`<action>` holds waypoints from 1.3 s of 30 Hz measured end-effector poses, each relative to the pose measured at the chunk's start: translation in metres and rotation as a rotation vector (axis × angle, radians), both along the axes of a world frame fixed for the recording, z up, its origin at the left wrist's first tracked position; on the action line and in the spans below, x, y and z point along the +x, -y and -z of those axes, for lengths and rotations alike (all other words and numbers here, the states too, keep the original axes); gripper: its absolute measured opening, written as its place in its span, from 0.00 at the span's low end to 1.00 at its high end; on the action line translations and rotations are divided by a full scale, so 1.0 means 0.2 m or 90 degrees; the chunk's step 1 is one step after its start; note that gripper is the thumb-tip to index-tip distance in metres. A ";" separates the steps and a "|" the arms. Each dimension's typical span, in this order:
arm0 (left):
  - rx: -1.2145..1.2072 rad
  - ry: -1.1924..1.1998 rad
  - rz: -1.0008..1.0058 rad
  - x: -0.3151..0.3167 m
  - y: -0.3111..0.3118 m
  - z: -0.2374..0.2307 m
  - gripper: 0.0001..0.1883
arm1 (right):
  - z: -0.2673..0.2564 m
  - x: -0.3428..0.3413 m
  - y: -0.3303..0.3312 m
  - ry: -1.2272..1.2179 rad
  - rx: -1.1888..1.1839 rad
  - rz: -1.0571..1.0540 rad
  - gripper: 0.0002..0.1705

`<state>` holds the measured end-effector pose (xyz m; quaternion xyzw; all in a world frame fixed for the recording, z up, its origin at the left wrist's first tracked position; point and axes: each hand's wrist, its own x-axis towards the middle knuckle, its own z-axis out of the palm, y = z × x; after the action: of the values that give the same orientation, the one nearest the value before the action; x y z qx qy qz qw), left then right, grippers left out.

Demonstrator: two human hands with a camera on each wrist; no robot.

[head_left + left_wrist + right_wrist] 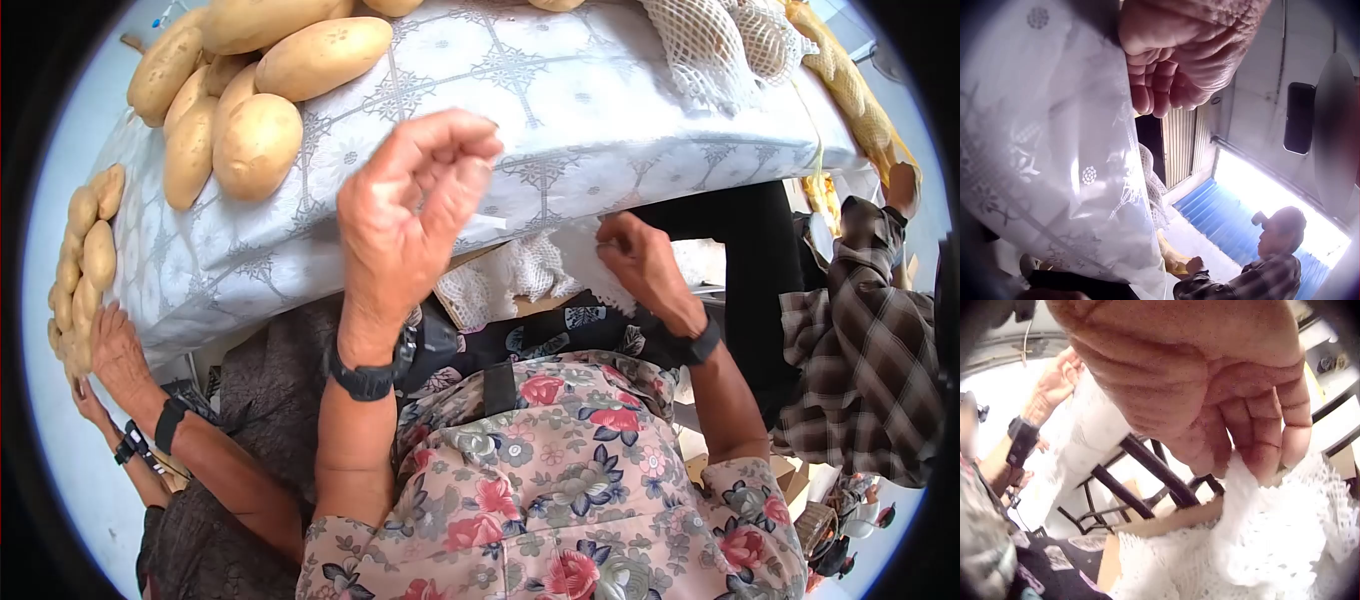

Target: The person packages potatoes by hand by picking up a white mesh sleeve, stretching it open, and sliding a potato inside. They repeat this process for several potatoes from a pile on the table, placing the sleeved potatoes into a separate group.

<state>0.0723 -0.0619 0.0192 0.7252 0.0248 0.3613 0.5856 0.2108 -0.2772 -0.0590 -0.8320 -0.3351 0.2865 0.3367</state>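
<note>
My left hand (405, 225) is raised over the near edge of the table, fingers loosely bent and holding nothing. Lower and to the right, my right hand (648, 262) pinches a white foam net sleeve (1244, 519) between thumb and fingers. That sleeve rises from a pile of similar foam nets (1163, 565) in a cardboard box (1109, 562) at my lap, below the table edge. Nearest my left hand, to its upper left, large potatoes (325, 58) lie heaped on the patterned tablecloth (450, 75).
More white foam nets (700, 45) lie at the table's far right, beside a filled yellow net bag (855, 95). A person in a plaid shirt (850, 340) is at the right. On the left, another person's hand (122, 358) rests by a second potato pile (85, 270).
</note>
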 end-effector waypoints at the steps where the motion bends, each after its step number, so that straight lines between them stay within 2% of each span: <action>1: 0.007 -0.009 0.027 -0.01 0.02 0.01 0.13 | -0.01 0.00 0.04 -0.080 0.104 0.043 0.16; 2: 0.015 -0.019 0.053 -0.01 0.05 0.04 0.13 | -0.03 -0.01 0.07 -0.161 0.209 0.086 0.17; 3: 0.024 -0.030 0.078 -0.01 0.09 0.06 0.14 | -0.12 -0.01 0.08 -0.292 0.248 0.089 0.18; 4: -0.013 -0.073 0.110 -0.01 0.13 0.07 0.19 | -0.16 -0.03 0.09 -0.366 0.300 0.083 0.18; 5: 0.058 -0.088 0.135 0.00 0.15 0.10 0.27 | -0.20 -0.04 0.10 -0.440 0.353 0.076 0.17; 6: -0.013 -0.185 0.197 -0.02 0.18 0.10 0.36 | -0.22 -0.05 0.10 -0.450 0.393 0.068 0.16; 9: 0.085 -0.295 0.149 -0.03 0.22 0.13 0.26 | -0.35 -0.11 -0.01 -0.418 0.456 0.098 0.14; 10: 0.105 -0.384 0.163 -0.04 0.21 0.09 0.17 | -0.37 -0.11 -0.04 -0.355 0.459 0.090 0.14; 13: -0.117 -0.207 0.116 -0.07 0.18 0.13 0.10 | -0.39 -0.08 -0.07 -0.303 0.508 0.120 0.15; 14: -0.141 -0.167 0.135 -0.09 0.15 0.13 0.11 | -0.40 -0.09 -0.11 -0.305 0.558 0.168 0.16; 15: -0.162 -0.121 0.101 -0.08 0.13 0.12 0.11 | -0.45 -0.07 -0.09 -0.312 0.502 0.184 0.20; 17: -0.199 -0.025 0.034 -0.08 0.11 0.10 0.12 | -0.50 -0.12 -0.15 -0.235 0.569 0.199 0.23; 18: -0.197 -0.029 0.052 -0.09 0.06 0.10 0.14 | -0.51 -0.08 -0.16 -0.248 0.527 0.171 0.35; 19: -0.219 -0.010 0.022 -0.08 0.06 0.08 0.14 | -0.50 -0.14 -0.14 -0.304 0.521 0.032 0.50; 20: -0.247 0.007 -0.001 -0.06 0.11 0.08 0.15 | -0.52 -0.16 -0.15 -0.355 0.452 0.034 0.55; 22: -0.256 0.023 -0.034 -0.05 0.14 0.09 0.16 | -0.50 -0.19 -0.20 -0.377 0.415 0.018 0.58; 23: -0.244 0.023 -0.037 -0.04 0.15 0.09 0.16 | -0.45 -0.20 -0.22 -0.351 0.450 -0.001 0.55; 24: -0.232 0.020 -0.041 -0.04 0.17 0.10 0.16 | -0.49 -0.25 -0.26 -0.325 0.510 0.029 0.43; 27: -0.260 0.033 -0.025 -0.04 0.17 0.08 0.16 | -0.41 -0.14 -0.28 -0.287 0.476 0.084 0.24; 28: -0.287 0.029 -0.002 -0.07 0.15 0.06 0.15 | -0.43 -0.14 -0.30 -0.354 0.599 0.107 0.14; 29: -0.315 0.025 0.019 -0.08 0.12 0.06 0.15 | -0.43 -0.13 -0.32 -0.347 0.633 0.092 0.13; 31: -0.348 0.048 0.019 -0.07 0.11 0.06 0.15 | -0.48 -0.12 -0.30 -0.325 0.596 0.072 0.20; 34: -0.445 0.065 0.010 -0.04 0.12 0.02 0.14 | -0.55 -0.17 -0.31 -0.420 0.564 0.080 0.29; 37: -0.446 0.061 0.016 -0.02 0.16 -0.01 0.13 | -0.53 -0.20 -0.31 -0.452 0.531 -0.042 0.42; 38: -0.437 0.042 0.030 -0.03 0.16 -0.01 0.13 | -0.52 -0.19 -0.32 -0.312 0.509 -0.070 0.31; 39: -0.429 0.025 0.044 -0.04 0.16 0.00 0.14 | -0.52 -0.18 -0.31 -0.391 0.527 -0.032 0.28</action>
<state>0.0640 -0.0949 0.0199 0.4844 0.1073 0.3265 0.8045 0.1747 -0.2143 0.0451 -0.4980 -0.3258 0.3692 0.7138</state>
